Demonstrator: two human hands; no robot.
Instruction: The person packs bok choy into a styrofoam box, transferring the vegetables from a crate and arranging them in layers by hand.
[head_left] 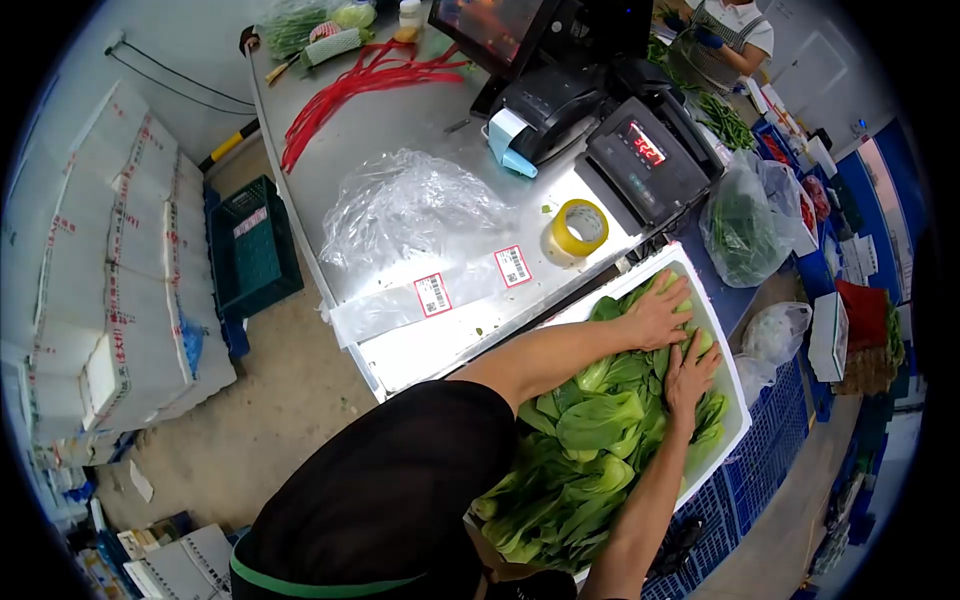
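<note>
the white box [739,405] holds your leafy greens [602,422], probably light, soft, easily bruised; support them by the firmer stalks. your left hand [657,312] and right hand [690,378] rest on top, fingers spread, visibly gripping nothing.

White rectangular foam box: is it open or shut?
The box is open: left hand and right hand touch the leafy green vegetables inside.
</note>
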